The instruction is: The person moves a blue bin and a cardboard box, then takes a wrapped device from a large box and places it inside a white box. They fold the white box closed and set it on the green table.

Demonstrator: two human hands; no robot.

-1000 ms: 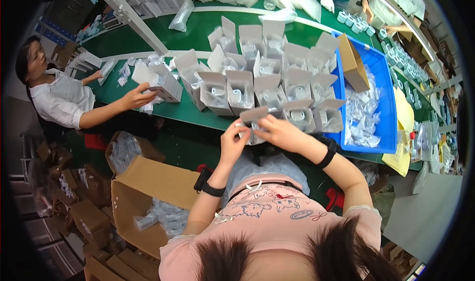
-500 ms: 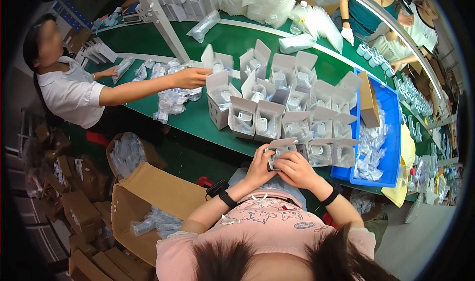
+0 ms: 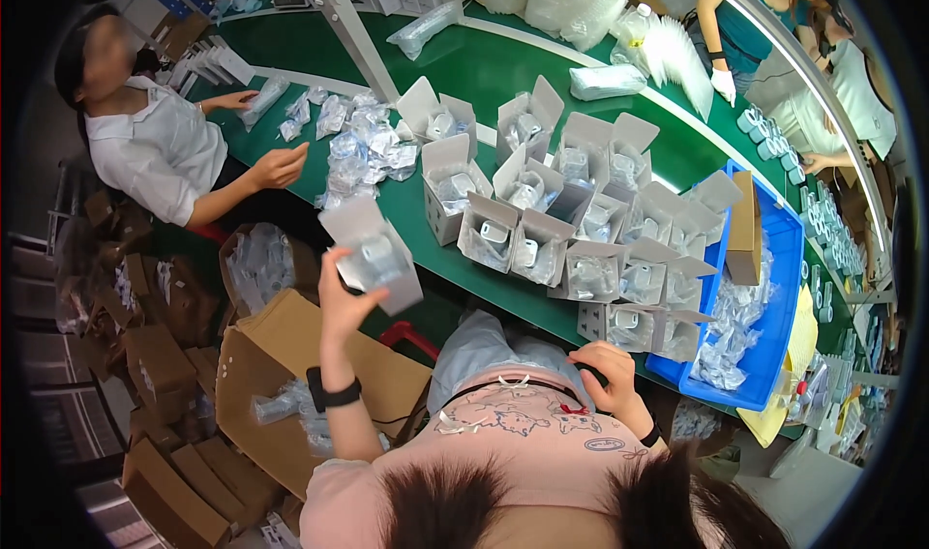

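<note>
My left hand point(image 3: 341, 302) grips a white carton point(image 3: 399, 293) with its lid flap raised, over the table's front edge on the left. A clear-bagged white and grey item point(image 3: 371, 262) shows inside it. My right hand point(image 3: 614, 370) is off the table, close to the front row of cartons, fingers loosely bent and apart, with nothing in it. Several open white cartons point(image 3: 592, 276) stand grouped on the green table point(image 3: 455, 283), each with a bagged item inside. A loose heap of small clear-bagged parts point(image 3: 363, 152) lies left of them.
A blue bin point(image 3: 668, 367) at the right contains bagged parts and a brown cardboard piece point(image 3: 743, 228). On the left sits a co-worker point(image 3: 160, 157), one hand near the bagged heap. A large brown box point(image 3: 300, 331) is beside me; a metal post point(image 3: 344, 27) rises at the table's back.
My left hand has carried the carton left, away from the group. My right hand has let go and drawn back. The co-worker's reaching arm has pulled back from the cartons.
</note>
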